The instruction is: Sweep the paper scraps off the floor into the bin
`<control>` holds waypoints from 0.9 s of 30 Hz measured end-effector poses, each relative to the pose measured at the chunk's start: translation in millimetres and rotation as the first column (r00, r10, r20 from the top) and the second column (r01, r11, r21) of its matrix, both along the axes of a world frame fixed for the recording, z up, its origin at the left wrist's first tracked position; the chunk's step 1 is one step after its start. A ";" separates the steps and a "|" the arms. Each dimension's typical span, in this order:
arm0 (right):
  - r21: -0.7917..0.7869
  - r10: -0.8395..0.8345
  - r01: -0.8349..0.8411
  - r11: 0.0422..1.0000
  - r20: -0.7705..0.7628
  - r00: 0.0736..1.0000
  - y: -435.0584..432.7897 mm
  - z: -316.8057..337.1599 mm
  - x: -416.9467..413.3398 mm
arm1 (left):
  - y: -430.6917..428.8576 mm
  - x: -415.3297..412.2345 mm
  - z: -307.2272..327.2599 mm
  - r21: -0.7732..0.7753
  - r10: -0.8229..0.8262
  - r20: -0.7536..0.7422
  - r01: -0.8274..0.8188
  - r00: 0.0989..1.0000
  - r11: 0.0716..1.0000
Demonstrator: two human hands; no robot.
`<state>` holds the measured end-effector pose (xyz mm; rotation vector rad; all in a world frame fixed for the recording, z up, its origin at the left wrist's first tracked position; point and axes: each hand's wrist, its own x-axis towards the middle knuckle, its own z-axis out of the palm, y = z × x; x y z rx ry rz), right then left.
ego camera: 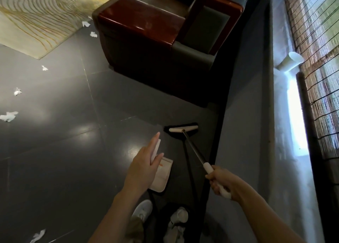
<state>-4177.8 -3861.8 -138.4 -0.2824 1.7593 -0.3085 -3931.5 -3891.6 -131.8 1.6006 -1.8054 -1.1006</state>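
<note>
Grey shoes [142, 210] stand on the dark floor [55, 160], with a broom and a dustpan just ahead of them.
The right hand [222, 185] wraps its fingers [213, 186] tightly round the broom [183, 128] at its white grip, and the brush head rests on the floor near the armchair [156, 32]. The left hand [145, 167] keeps its fingers straight, laid against the handle of the dustpan [162, 176]. Paper scraps [8, 116] lie scattered on the floor at far left, toward the rug [36, 13].

Left hand [145, 166] flat, right [222, 183] round broom [196, 149]
</note>
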 end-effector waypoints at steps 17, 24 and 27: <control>0.022 0.233 -0.232 0.972 -0.085 0.969 8.0 -32.0 12.1 | -5.7 2.6 17.4 0.234 0.000 -0.065 0.015 0.998 0.972; 0.010 0.267 -0.268 0.963 -0.136 0.954 8.1 -32.1 18.3 | -11.4 4.3 23.7 0.270 -0.051 -0.033 0.058 0.998 0.961; -0.008 0.269 -0.271 0.962 -0.117 0.956 8.0 -28.7 19.3 | -10.3 1.7 19.7 0.216 0.018 -0.026 -0.012 1.000 0.976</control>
